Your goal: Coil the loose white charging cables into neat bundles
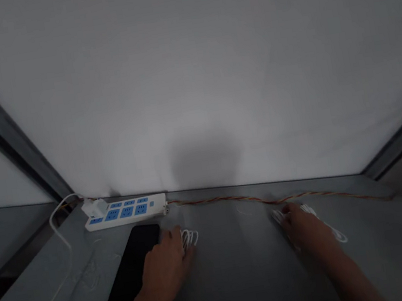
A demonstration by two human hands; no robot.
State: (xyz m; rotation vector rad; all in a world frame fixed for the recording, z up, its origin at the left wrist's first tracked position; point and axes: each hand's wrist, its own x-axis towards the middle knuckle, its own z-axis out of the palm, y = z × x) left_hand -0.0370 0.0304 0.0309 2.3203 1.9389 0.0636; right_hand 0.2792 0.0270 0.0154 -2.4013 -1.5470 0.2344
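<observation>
Next to a black phone (131,275) lying flat on the grey surface, my left hand (167,256) is closed on a coiled white cable (190,239). Loops of this coil stick out past the fingers on the right. Farther right, my right hand (307,230) is closed on a second bundled white cable (338,234), low over the surface. Parts of that bundle show on both sides of the hand. The fingertips of both hands are partly hidden and slightly blurred.
A white power strip (157,210) with blue sockets stands against the pale back wall (189,80), a white charger (95,209) plugged in. Its white lead (54,226) hangs down the left side. A twisted red-brown wire (228,198) runs right along the wall.
</observation>
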